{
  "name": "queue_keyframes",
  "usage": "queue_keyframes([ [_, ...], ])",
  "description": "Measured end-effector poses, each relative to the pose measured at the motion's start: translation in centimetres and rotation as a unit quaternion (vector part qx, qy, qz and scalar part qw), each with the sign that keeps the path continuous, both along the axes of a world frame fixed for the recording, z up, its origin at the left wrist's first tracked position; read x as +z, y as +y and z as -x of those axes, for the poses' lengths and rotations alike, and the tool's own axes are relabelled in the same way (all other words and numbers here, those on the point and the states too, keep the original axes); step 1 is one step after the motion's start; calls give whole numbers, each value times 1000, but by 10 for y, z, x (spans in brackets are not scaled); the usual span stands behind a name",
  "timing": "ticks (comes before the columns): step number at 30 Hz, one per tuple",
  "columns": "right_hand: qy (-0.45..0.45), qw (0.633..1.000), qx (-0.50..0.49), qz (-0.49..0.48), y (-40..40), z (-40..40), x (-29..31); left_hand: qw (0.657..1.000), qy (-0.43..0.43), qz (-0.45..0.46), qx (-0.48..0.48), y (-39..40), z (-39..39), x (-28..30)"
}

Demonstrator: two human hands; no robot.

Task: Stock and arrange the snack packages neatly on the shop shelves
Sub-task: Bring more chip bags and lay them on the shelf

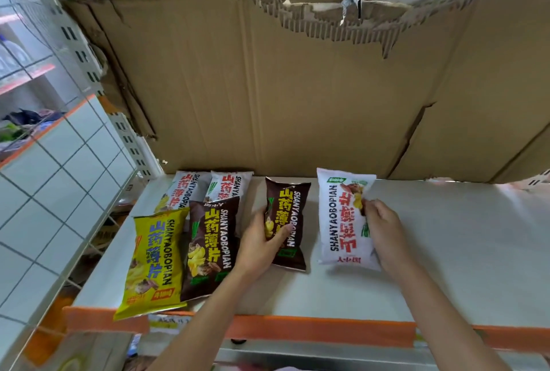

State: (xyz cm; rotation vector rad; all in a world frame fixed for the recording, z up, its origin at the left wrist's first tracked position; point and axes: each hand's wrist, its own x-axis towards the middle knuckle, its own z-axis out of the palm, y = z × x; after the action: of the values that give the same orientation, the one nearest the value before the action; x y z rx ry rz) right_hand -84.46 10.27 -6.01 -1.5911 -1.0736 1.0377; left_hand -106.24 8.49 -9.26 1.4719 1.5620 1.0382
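Observation:
Several snack packages lie on the white shelf [446,251]. My left hand [260,244] grips a dark brown package [290,213] by its left edge, thumb across the front. My right hand [384,231] holds a white package [339,222] by its right edge. At the left lie a yellow package [154,260] that overhangs the shelf's front edge, a second brown package [211,245], and two white packages [186,189] [227,186] behind them.
Torn cardboard [268,88] lines the back of the shelf. An orange strip [312,329] runs along the front edge. A white wire grid panel [59,162] stands at the left. The right half of the shelf holds no packages.

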Motion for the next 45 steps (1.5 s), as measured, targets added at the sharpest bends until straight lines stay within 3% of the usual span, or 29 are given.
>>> queue_keyframes([
  [4, -107, 989, 29, 94, 0, 3, -21, 1000, -15, 1, -4, 0, -1, -3],
  [7, -107, 992, 26, 67, -6, 7, -25, 1000, -18, -4, 0, -2, -1, -5],
  [9, -188, 981, 43, 18, -15, 13, -27, 1000, 21, -14, 5, -4, -1, -6],
  [13, -444, 888, 84, -88, -39, 29, -29, 979, 185, -81, 28, -12, -7, 0],
  [15, -500, 852, 149, -50, -47, 37, -32, 942, 289, -168, 6, -16, -12, 3],
  [17, -529, 827, 186, -29, -50, 41, -36, 918, 332, -211, -47, -22, -16, 0],
  [21, -542, 805, 240, -24, -44, 41, -36, 897, 396, -145, -132, -26, -11, -9],
  [27, -540, 792, 284, -18, -25, 39, -32, 899, 421, -75, -94, 13, -2, -9],
  [34, -523, 817, 243, -7, -11, 39, -22, 882, 461, -48, -81, 32, -9, -3],
  [37, -543, 811, 216, 22, -13, 34, -18, 881, 436, -144, -113, 15, -15, 5],
  [39, -550, 809, 202, 46, -17, 30, -16, 896, 363, -215, -142, -1, -24, 3],
  [41, -547, 808, 209, 68, -23, 29, -11, 914, 311, -201, -163, -20, -34, 3],
  [45, -506, 816, 267, 78, -39, 17, -1, 930, 292, -149, -168, -18, -47, -3],
])
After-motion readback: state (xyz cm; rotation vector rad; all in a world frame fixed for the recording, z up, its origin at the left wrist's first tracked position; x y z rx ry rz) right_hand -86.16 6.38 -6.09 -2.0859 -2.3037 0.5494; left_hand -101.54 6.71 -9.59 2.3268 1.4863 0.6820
